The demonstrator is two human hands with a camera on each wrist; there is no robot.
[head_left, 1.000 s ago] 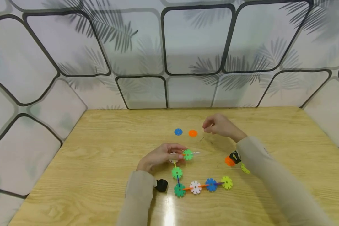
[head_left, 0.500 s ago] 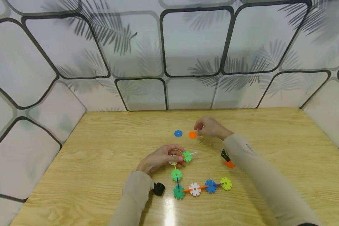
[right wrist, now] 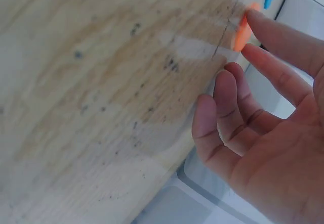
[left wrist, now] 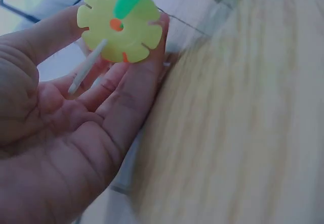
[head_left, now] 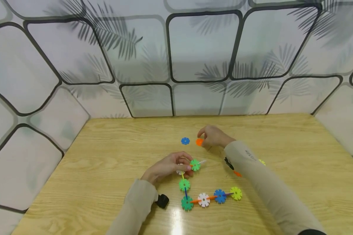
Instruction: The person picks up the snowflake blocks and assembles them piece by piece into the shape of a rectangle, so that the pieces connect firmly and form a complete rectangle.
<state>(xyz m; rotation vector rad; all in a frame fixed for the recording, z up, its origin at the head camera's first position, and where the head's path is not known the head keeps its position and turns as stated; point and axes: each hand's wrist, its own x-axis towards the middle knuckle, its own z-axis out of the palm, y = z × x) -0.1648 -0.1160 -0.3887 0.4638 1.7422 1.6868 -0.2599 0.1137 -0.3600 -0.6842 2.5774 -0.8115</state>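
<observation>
My left hand (head_left: pixel 170 166) pinches the upper end of a chain of notched interlocking discs. In the left wrist view a yellowish-green disc (left wrist: pixel 134 37) sits at the fingertips, with a white disc (left wrist: pixel 88 67) edge-on beside it. The chain's green corner disc (head_left: pixel 187 203) lies on the table, and a row runs right from it to a yellow disc (head_left: pixel 236 193). Farther back, my right hand (head_left: pixel 214 136) has thumb and index finger at opposite edges of a loose orange disc (right wrist: pixel 244 32). Its other fingers are loosely bent. The left hand partly hides a white disc (head_left: pixel 180 169).
A loose blue disc (head_left: pixel 185 141) lies left of the orange one. Under the right forearm, another orange disc (head_left: pixel 237 174) and a yellow disc (head_left: pixel 262 162) are partly covered. A patterned wall (head_left: pixel 153 98) closes off the back of the wooden table (head_left: pixel 106 156).
My right hand has moved left to the orange disc, bringing thumb and finger to its edges. The left hand keeps its hold on the chain, nearly still.
</observation>
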